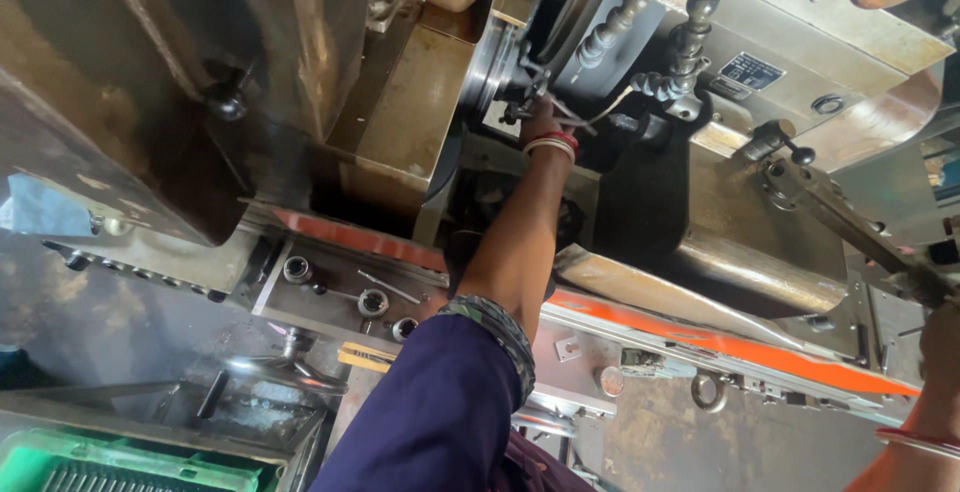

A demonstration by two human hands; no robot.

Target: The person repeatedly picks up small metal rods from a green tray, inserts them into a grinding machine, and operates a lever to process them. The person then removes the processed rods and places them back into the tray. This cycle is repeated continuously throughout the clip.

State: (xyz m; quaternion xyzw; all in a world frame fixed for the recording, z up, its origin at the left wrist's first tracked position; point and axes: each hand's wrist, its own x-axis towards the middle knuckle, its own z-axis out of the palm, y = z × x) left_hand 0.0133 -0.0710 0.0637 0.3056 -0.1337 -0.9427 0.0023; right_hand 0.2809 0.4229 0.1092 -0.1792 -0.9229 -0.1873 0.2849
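At a grimy machine shop, you lean over a large metal machine [740, 242], its beige casing worn and oil-stained, an orange strip [700, 337] running along its lower edge. Your left hand [540, 122], in a dark blue sleeve with red and white bangles at the wrist, reaches deep into the machine, against the round spindle face [490, 67]; the fingers are hidden among the small fittings there, so whether they pinch anything cannot be told. Your right hand [935, 347], at the machine's far right end, closes round the end of a long metal lever [850, 222]. Two black segmented coolant hoses [660, 12] hang above the left hand. Below the orange strip, a ledge holds loose round metal parts [372, 302]. A green plastic crate [130, 462] sits on the stained concrete floor [110, 322] beneath the machine's left end.
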